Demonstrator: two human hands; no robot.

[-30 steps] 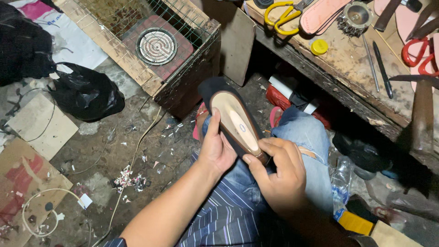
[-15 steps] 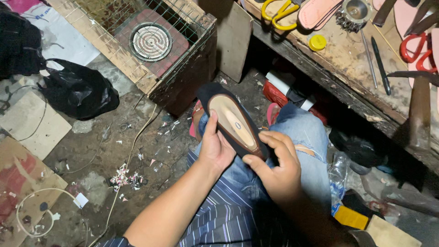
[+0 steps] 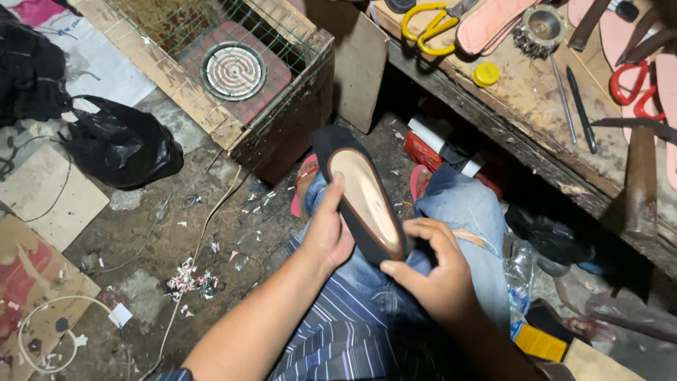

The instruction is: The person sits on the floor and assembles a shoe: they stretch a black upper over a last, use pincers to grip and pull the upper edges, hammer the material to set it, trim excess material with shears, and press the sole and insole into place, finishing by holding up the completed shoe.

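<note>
Head view: wooden crate with wire mesh sits up and left of my grip; inside it a red block with a round coil burner. Black plastic bag lies on the floor, well left of the crate.

Left hand closed on the shoe sole, thumb along its left edge, fingers hidden underneath. Right hand closed on the heel end, fingers curled over the rim, thumb below. The sole is black-edged with a tan insole face up, tilted, toe pointing away from me, held over my lap above the jeans.

Tabletop up and right of my grip: yellow-handled scissors, pink sole cutout, small yellow cap, red-handled scissors. Under it, a red-and-white package, detail unclear. Cardboard sheets on the floor far left.
</note>
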